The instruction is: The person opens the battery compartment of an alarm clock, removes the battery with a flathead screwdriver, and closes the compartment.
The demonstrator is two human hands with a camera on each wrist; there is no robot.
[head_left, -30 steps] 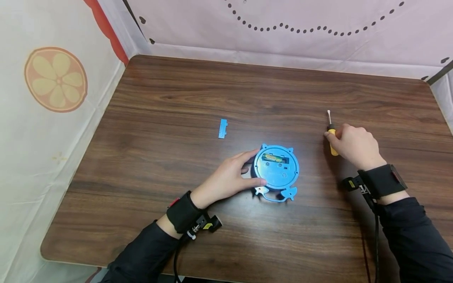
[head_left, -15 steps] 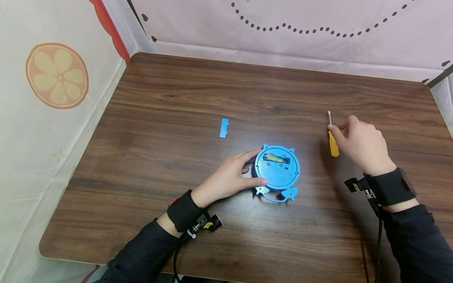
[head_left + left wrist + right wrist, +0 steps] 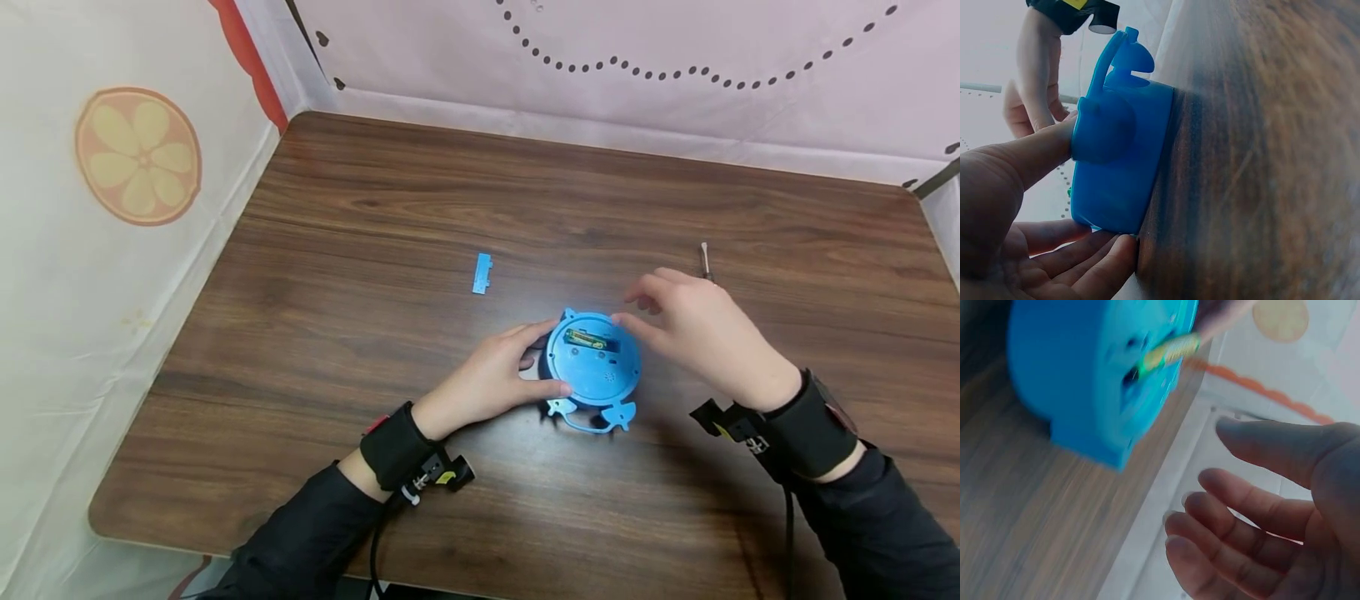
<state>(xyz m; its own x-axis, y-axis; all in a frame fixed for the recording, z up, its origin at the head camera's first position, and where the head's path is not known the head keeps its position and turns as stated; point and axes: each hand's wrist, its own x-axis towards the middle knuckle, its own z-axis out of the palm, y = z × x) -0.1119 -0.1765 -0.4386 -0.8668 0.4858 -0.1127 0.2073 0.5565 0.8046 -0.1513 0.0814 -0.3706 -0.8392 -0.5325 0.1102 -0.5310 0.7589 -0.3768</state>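
A blue alarm clock [image 3: 600,379] lies face down on the table, its two bells and handle toward me. In its uncovered battery compartment sits a green and yellow battery [image 3: 587,339], also seen in the right wrist view, where the battery [image 3: 1171,352] slants across the opening. My left hand [image 3: 502,371] grips the clock's left side, thumb on the back rim and fingers around the far side. Close to the clock's upper right edge is my right hand [image 3: 701,333], holding nothing, thumb and fingers spread apart in the right wrist view.
Beyond the clock lies a small blue battery cover [image 3: 482,273]. A screwdriver [image 3: 706,260] lies past my right hand, its handle hidden. Printed cloth [image 3: 600,108] stands behind the wooden table [image 3: 360,200] and along its left side. Cables hang from both wrist cameras.
My right hand has let go of the screwdriver and moved left to the clock. The left hand still holds the clock in place.
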